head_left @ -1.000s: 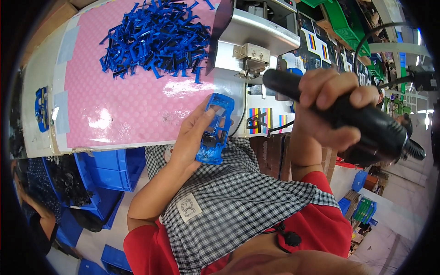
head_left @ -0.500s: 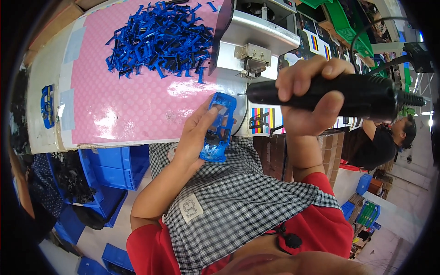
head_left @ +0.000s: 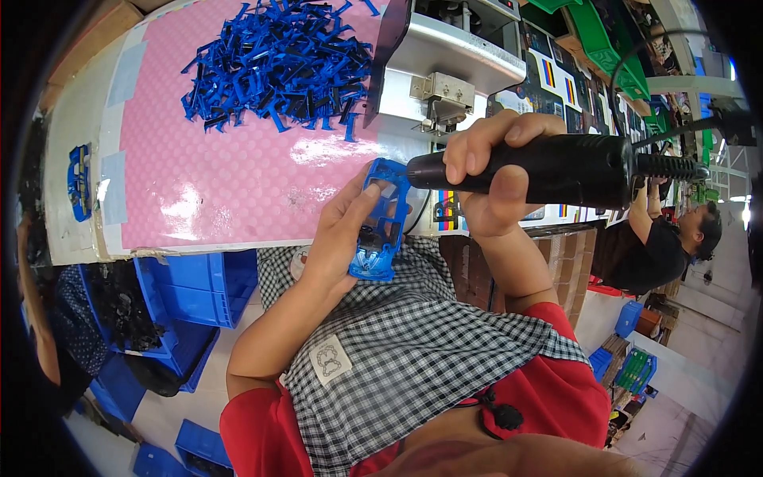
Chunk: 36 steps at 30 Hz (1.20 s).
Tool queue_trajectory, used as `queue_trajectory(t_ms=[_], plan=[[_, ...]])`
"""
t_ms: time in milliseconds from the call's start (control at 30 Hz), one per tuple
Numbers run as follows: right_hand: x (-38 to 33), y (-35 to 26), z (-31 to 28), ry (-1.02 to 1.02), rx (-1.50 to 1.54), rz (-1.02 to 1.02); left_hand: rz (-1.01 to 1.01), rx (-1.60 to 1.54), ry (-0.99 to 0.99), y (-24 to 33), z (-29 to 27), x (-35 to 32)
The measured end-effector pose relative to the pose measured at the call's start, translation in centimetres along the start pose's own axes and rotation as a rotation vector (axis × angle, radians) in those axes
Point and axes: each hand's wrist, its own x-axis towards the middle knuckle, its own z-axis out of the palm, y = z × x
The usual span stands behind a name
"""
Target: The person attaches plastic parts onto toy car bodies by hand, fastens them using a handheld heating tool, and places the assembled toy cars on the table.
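Observation:
My left hand [head_left: 343,219] grips a blue plastic frame-like housing [head_left: 380,253] by its left side, just off the table's front edge. The thumb lies across the housing's top face, and the other fingers are mostly hidden beneath. In my right hand [head_left: 494,171] is a black corded electric screwdriver [head_left: 568,168], held level with its nose pointing left. The nose reaches the upper right edge of the housing; its bit is hidden there, so I cannot tell whether it sits on a screw.
A heap of small blue and black plastic parts [head_left: 278,67] lies on the pink mat [head_left: 230,187]. Behind my right hand stands a metal machine [head_left: 453,52]. Another blue housing [head_left: 80,183] rests at far left. Blue crates [head_left: 191,290] stand below the table; a co-worker [head_left: 664,246] is at right.
My right hand has moved left with the screwdriver, bringing its nose from a short gap away up to the housing. My left hand and the housing have hardly moved.

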Motion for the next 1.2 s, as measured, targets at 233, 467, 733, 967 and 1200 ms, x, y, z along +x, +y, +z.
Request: queue_trajectory(t_ms=[233, 467, 733, 967, 1200], plan=[[0.2, -0.1, -0.6, -0.048, -0.007, 0.037, 0.033, 0.048, 0.017, -0.2, 0.4, -0.2], [0.4, 0.3, -0.8, -0.101, -0.075, 0.093, -0.019, -0.031, -0.008, -0.3, 0.0, 0.3], [0.5, 1.2, 0.2, -0.325, 0.229, 0.002, 0.023, -0.054, 0.06, 0.9, 0.0, -1.3], [-2.5, -4.4, -3.1, 0.29, 0.427, -0.167, 0.564, 0.951, 0.221, 8.1, -6.6, -7.4], [-5.4, -4.4, -6.5, 0.383, -0.213, -0.266, 1.085, 2.119, 1.0, 25.4, -23.0, -7.4]])
